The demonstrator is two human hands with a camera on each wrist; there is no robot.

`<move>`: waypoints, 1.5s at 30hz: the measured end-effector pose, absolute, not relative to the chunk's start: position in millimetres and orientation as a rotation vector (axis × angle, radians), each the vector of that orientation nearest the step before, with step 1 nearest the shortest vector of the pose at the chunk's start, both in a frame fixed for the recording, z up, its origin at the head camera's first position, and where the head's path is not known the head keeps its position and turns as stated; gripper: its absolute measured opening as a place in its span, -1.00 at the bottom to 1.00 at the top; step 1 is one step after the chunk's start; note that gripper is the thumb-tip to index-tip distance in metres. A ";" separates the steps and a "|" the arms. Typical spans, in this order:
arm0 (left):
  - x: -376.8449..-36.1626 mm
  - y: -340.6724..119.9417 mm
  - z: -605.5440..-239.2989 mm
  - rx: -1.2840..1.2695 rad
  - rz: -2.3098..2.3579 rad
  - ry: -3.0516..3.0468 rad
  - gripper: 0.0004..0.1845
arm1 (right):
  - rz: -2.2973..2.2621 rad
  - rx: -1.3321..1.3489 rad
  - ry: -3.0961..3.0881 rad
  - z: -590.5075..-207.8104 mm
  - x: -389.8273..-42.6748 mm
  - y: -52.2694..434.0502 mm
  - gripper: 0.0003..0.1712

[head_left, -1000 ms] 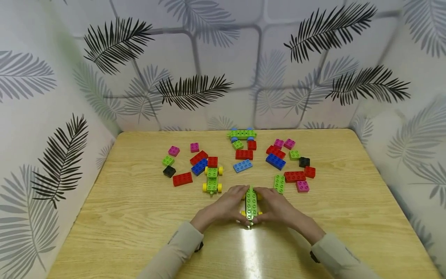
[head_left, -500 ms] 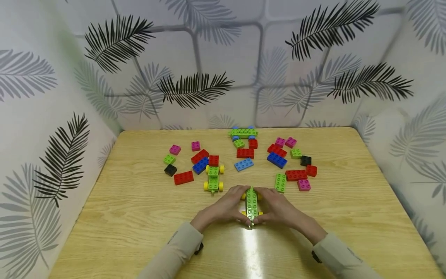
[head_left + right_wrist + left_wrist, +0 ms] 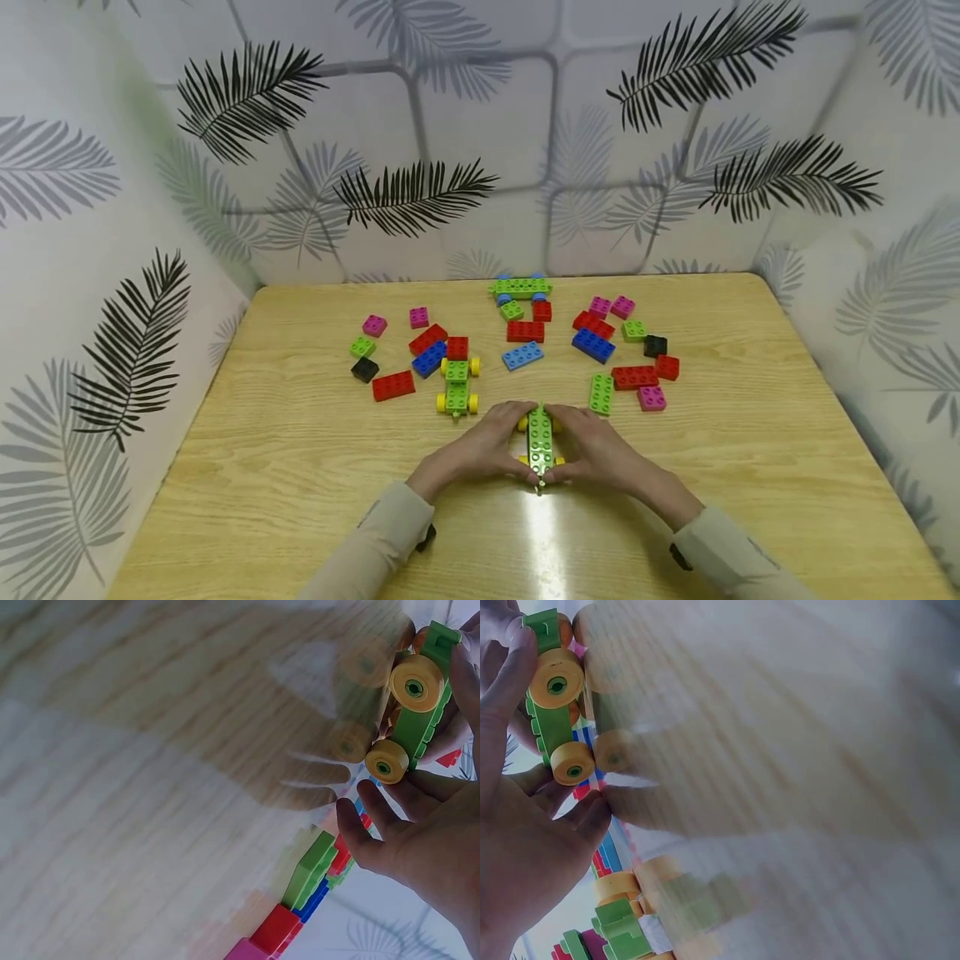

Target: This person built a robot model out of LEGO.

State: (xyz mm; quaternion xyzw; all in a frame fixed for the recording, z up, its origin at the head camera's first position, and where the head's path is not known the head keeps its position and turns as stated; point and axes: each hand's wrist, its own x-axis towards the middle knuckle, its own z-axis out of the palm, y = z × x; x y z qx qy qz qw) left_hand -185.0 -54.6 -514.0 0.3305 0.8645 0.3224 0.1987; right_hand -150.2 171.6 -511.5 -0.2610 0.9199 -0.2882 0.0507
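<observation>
Both hands hold a green toy building-block car base (image 3: 540,437) with yellow wheels on the wooden table, its long side pointing away from me. My left hand (image 3: 483,446) grips it from the left, thumb at the near end and fingers at the far end. From the right, my right hand (image 3: 600,446) grips it the same way. Both wrist views show the yellow wheels (image 3: 557,679) down by the tabletop. Left of the hands stands a second green car base (image 3: 457,398) with yellow wheels, a green block on it and a red block (image 3: 457,347) at its far end.
At the back stands a green car base (image 3: 522,288) with blue wheels. Loose blocks lie in groups: a light blue one (image 3: 522,356) in the middle, a red one (image 3: 393,385) at left, a green one (image 3: 601,394) near the right hand. A patterned wall (image 3: 480,142) rises behind the table.
</observation>
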 end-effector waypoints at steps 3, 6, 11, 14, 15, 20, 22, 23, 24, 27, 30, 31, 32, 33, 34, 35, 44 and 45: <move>-184.9 -54.9 -513.2 0.922 0.883 2.416 0.12 | -0.867 -0.798 2.807 -510.5 -148.9 171.1 0.12; -184.9 -55.0 -512.8 0.918 0.878 2.412 0.12 | -0.856 -0.795 2.809 -509.8 -148.2 170.8 0.12; -184.5 -55.3 -512.5 0.925 0.887 2.413 0.11 | -0.841 -0.801 2.818 -509.2 -148.1 170.8 0.12; -184.7 -55.4 -513.1 0.931 0.889 2.410 0.12 | -0.832 -0.816 2.819 -508.1 -147.5 172.1 0.10; -184.9 -55.3 -513.4 0.932 0.887 2.410 0.12 | -0.832 -0.825 2.820 -506.9 -147.2 173.1 0.07; -186.0 -55.9 -514.9 0.933 0.873 2.412 0.13 | -0.969 -0.782 2.852 -497.4 -147.3 182.5 -0.29; -186.5 -55.4 -515.7 0.938 0.868 2.413 0.12 | -1.030 -0.724 2.885 -493.9 -148.1 189.7 -0.45; -186.5 -55.3 -515.9 0.940 0.867 2.414 0.12 | -1.048 -0.695 2.905 -491.9 -148.2 194.0 -0.50; -186.6 -55.1 -516.3 0.939 0.864 2.413 0.12 | -1.057 -0.663 2.929 -490.3 -148.6 198.4 -0.54; -186.3 -55.0 -517.2 0.935 0.864 2.410 0.12 | -1.043 -0.598 3.007 -489.5 -151.8 212.8 -0.59; -185.8 -55.6 -516.9 0.924 0.868 2.410 0.12 | -1.005 -0.565 3.085 -493.1 -157.5 228.4 -0.60; -185.7 -55.6 -516.4 0.923 0.872 2.410 0.12 | -0.985 -0.557 3.114 -495.2 -159.7 234.0 -0.61; -185.8 -55.5 -516.2 0.923 0.874 2.409 0.12 | -0.959 -0.544 3.142 -496.9 -161.4 239.5 -0.61; -185.7 -55.4 -516.0 0.923 0.874 2.410 0.12 | -0.934 -0.526 3.172 -499.4 -163.0 244.4 -0.61; -185.8 -55.2 -516.0 0.926 0.877 2.408 0.12 | -0.913 -0.511 3.196 -501.9 -164.3 248.9 -0.62; -185.9 -55.2 -515.9 0.930 0.879 2.407 0.12 | -0.895 -0.492 3.220 -504.2 -165.0 252.9 -0.62; -185.8 -56.8 -516.3 0.938 0.892 2.400 0.12 | -0.824 -0.446 3.297 -515.2 -165.2 267.1 -0.57; -186.0 -57.2 -516.4 0.940 0.891 2.401 0.11 | -0.817 -0.450 3.303 -516.2 -165.7 267.2 -0.56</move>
